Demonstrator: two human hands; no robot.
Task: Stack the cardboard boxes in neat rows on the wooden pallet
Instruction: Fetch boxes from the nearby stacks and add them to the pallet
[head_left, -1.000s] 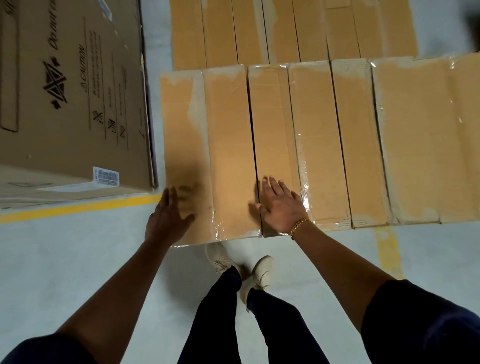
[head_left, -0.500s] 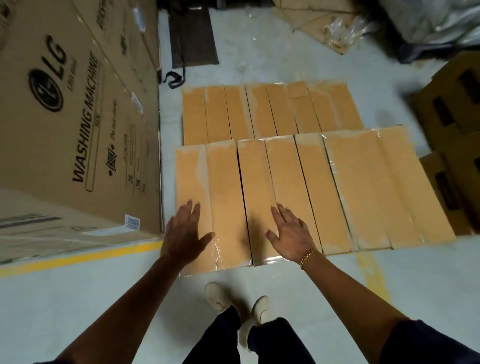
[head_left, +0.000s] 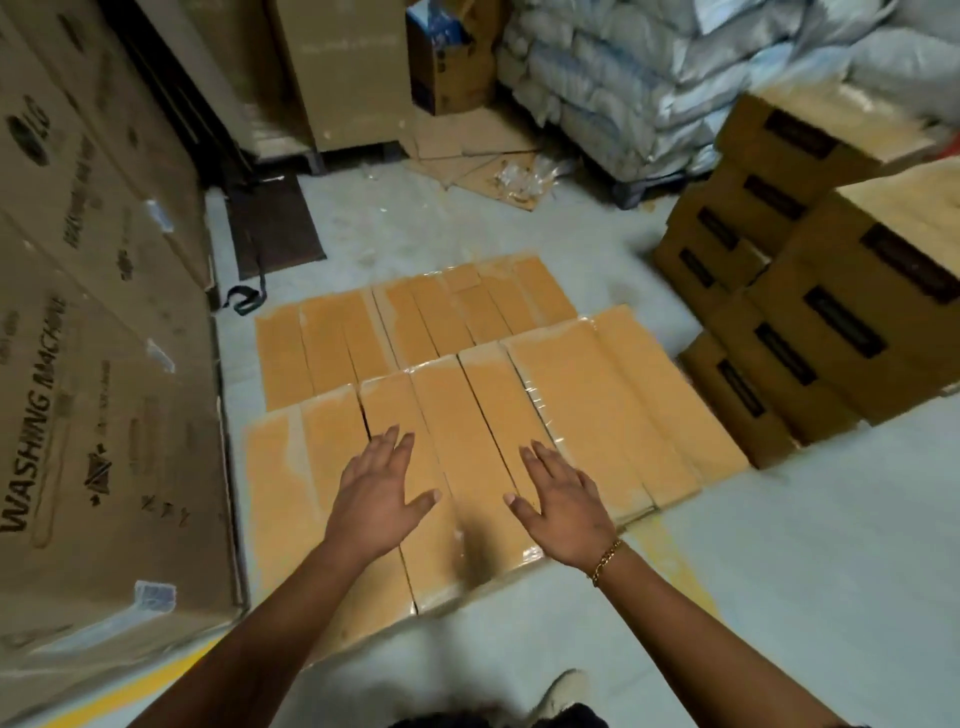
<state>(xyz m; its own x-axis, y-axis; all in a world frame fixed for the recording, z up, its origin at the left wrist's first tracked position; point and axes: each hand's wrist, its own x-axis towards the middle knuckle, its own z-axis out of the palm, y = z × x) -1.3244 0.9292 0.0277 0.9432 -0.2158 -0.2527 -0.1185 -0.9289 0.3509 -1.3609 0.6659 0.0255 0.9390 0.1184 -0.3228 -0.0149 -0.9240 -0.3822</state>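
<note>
Several long flat cardboard boxes lie side by side in two rows on the floor, a near row (head_left: 597, 410) and a far row (head_left: 415, 322). Some are wrapped in clear film. No wooden pallet shows beneath them. My left hand (head_left: 376, 491) hovers over the near row with fingers spread and straight, holding nothing. My right hand (head_left: 563, 496), with a gold bracelet at the wrist, is spread the same way above the boxes to the right. Whether either palm touches the cardboard is unclear.
Big washing machine cartons (head_left: 104, 364) wall off the left side. A stack of brown boxes (head_left: 810, 291) stands at the right. Grey sacks (head_left: 649, 78) are piled at the back, with scrap cardboard (head_left: 483, 161) on the floor. A yellow floor line (head_left: 156, 680) runs near my shoe (head_left: 563, 691).
My view has lifted and pulled back, showing the back of the room. Both hands have left the near box ends and moved rightward over the near row, still spread.
</note>
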